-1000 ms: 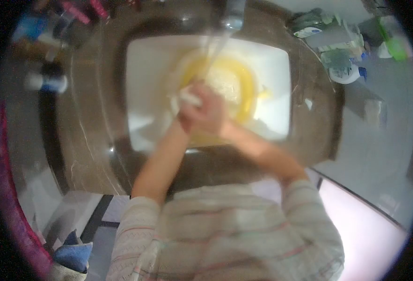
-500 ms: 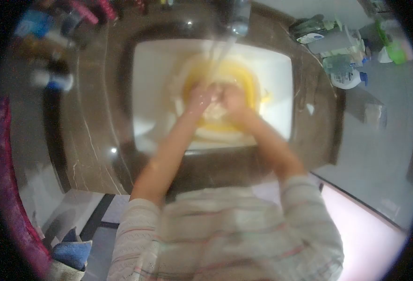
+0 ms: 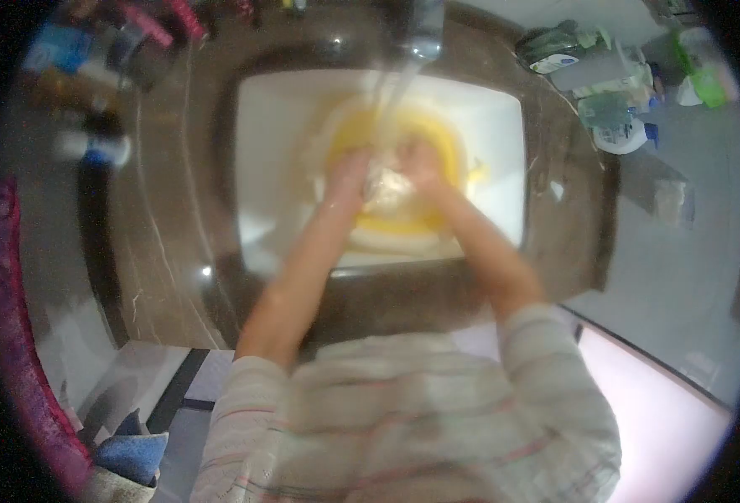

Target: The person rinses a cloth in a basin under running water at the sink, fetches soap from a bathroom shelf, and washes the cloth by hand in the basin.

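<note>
A yellow basin (image 3: 403, 225) sits inside the white rectangular sink (image 3: 273, 176), under a metal faucet (image 3: 424, 38) with water running down. My left hand (image 3: 351, 174) is in the left part of the basin, and my right hand (image 3: 420, 163) is in its right part, with a gap between them. Pale, glinting water or wet cloth shows between the hands; I cannot make out which. Both hands are smeared by motion, and their fingers are hidden or blurred.
Brown marble counter (image 3: 164, 226) surrounds the sink. Several bottles, among them a white bottle with a blue cap (image 3: 621, 137), stand at the upper right. Another white and blue bottle (image 3: 106, 149) is at the left. A blue cloth (image 3: 131, 457) lies at the lower left.
One second ago my hands were pressed together above the basin, around something pale. They have since lowered into the basin and moved apart.
</note>
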`<state>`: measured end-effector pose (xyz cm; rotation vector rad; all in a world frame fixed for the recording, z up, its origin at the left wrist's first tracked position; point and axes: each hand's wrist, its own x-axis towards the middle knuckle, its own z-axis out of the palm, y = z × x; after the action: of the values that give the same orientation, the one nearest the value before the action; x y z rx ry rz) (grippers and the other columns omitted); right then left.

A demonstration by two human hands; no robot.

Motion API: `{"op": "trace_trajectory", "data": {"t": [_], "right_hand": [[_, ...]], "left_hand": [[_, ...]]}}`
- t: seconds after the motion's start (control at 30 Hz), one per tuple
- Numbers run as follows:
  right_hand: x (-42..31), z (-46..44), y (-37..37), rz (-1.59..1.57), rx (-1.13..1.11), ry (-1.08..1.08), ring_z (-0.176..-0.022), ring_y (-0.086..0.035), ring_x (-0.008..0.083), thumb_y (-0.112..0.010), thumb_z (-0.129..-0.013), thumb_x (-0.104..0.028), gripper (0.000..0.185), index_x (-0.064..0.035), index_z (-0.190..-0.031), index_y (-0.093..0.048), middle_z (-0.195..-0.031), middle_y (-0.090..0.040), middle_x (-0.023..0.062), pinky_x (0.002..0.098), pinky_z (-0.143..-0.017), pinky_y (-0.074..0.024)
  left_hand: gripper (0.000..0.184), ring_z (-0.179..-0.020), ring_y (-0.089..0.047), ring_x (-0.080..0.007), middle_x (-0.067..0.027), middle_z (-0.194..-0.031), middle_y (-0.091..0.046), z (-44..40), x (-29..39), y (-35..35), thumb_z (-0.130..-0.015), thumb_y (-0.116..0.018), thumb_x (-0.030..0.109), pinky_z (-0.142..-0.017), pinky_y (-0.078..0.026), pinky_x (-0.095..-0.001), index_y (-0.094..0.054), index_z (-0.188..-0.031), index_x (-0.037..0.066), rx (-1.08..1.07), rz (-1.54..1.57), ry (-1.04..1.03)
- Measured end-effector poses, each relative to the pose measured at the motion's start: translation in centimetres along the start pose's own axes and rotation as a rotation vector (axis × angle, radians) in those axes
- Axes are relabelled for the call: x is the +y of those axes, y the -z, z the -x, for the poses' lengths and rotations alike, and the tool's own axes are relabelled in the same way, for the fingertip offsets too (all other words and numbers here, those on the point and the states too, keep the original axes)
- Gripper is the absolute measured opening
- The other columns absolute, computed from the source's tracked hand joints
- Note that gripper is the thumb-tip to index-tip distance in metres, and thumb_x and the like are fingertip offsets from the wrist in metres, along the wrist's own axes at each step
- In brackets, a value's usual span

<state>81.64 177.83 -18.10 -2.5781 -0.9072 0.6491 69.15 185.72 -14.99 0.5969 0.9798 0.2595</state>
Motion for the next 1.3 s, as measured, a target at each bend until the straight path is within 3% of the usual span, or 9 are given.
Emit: {"op": "trace_trajectory", "data": {"t": [0.2,0.3,0.4,0.63,0.67,0.87,1.07,1.23,1.3], "right_hand": [[-0.1,3.8,-0.9,0.273,0.016,0.422,-0.075,-0.057,0.0320,-0.046,-0.078,-0.018,0.027,0.0004,-0.096,-0.050,-0.083,-0.057,0.0214,0.0387,-0.070,-0.0453],[2.2,-1.6,0.2,0.135,-0.165,-0.042,-0.074,-0.057,0.0322,-0.046,-0.077,-0.017,0.027,0.0009,-0.096,-0.051,-0.079,-0.058,0.0197,0.0375,-0.068,-0.0466],[-1.4,1.3,0.0,-0.272,0.008,0.200,-0.072,-0.057,0.0320,-0.046,-0.078,-0.020,0.024,-0.0008,-0.089,-0.054,-0.077,-0.058,0.0206,0.0387,-0.064,-0.0462],[-0.3,1.0,0.3,0.037,-0.023,0.106,-0.075,-0.056,0.0346,-0.047,-0.080,-0.030,0.031,-0.0027,-0.091,-0.056,-0.078,-0.057,0.0212,0.0391,-0.067,-0.0441],[0.3,0.9,0.7,-0.032,0.007,0.091,-0.074,-0.056,0.0318,-0.048,-0.080,-0.030,0.030,-0.0028,-0.090,-0.056,-0.078,-0.058,0.0197,0.0373,-0.067,-0.0444],[-4.8,3.7,9.0,-0.480,-0.143,0.399,-0.068,-0.055,0.0088,-0.062,-0.075,-0.018,0.020,-0.0015,-0.087,-0.061,-0.076,-0.062,0.0063,0.0252,-0.061,-0.0454],[-5.8,3.3,15.5,-0.646,-0.239,0.487,-0.070,-0.055,0.0103,-0.062,-0.075,-0.016,0.016,-0.0079,-0.089,-0.062,-0.078,-0.061,0.0046,0.0247,-0.063,-0.0466],[-4.1,5.9,12.4,-0.165,-0.146,0.391,-0.081,-0.053,0.0199,-0.061,-0.073,-0.017,0.016,-0.0139,-0.089,-0.063,-0.086,-0.059,0.0057,0.0319,-0.075,-0.0435],[-0.2,5.4,7.4,-0.086,-0.136,0.574,-0.082,-0.054,0.0231,-0.060,-0.073,-0.013,0.015,-0.0133,-0.088,-0.062,-0.091,-0.059,0.0059,0.0335,-0.078,-0.0432]], "left_hand": [[0.028,-0.076,-0.051,-0.0154,-0.0047,-0.088,-0.053,0.0,0.4,-0.4,-0.078,-0.052,0.024,-0.065,-0.043,-0.0271,-0.050,-0.100,0.006,-0.002,-0.768,-0.296],[0.032,-0.082,-0.050,-0.0178,-0.0060,-0.091,-0.052,-2.0,-1.9,0.4,-0.078,-0.052,0.028,-0.073,-0.041,-0.0267,-0.049,-0.104,0.008,-0.141,-0.378,-0.320],[0.034,-0.088,-0.046,-0.0188,-0.0068,-0.095,-0.050,-3.0,-1.7,0.5,-0.079,-0.051,0.027,-0.080,-0.036,-0.0275,-0.045,-0.107,0.009,-0.129,-0.025,0.080],[0.031,-0.051,-0.046,-0.0141,-0.0035,-0.068,-0.050,-0.7,-1.5,0.0,-0.077,-0.053,0.032,-0.047,-0.039,-0.0271,-0.052,-0.093,0.006,0.070,-0.344,-0.078],[0.023,-0.067,-0.055,-0.0207,-0.0087,-0.078,-0.059,1.1,0.5,-0.3,-0.071,-0.053,0.024,-0.060,-0.043,-0.0323,-0.058,-0.083,0.005,0.041,-0.482,-0.029],[0.040,-0.067,-0.052,-0.0132,-0.0054,-0.078,-0.054,0.9,2.9,-0.3,-0.064,-0.070,0.020,-0.058,-0.044,-0.0252,-0.055,-0.095,0.001,-0.277,-1.115,-1.028],[0.029,-0.075,-0.055,-0.0159,-0.0087,-0.083,-0.057,2.7,6.8,-1.6,-0.065,-0.065,0.010,-0.067,-0.044,-0.0248,-0.057,-0.092,0.001,-0.364,-0.615,-0.587],[0.015,-0.068,-0.057,-0.0237,-0.0132,-0.074,-0.057,3.2,5.3,-0.7,-0.067,-0.057,0.016,-0.060,-0.044,-0.0363,-0.060,-0.079,0.007,-0.184,-1.222,-0.953],[0.022,-0.074,-0.056,-0.0225,-0.0075,-0.083,-0.059,3.4,3.9,0.0,-0.068,-0.055,0.009,-0.066,-0.044,-0.0308,-0.062,-0.089,0.011,-0.215,-1.631,-0.713]]}}
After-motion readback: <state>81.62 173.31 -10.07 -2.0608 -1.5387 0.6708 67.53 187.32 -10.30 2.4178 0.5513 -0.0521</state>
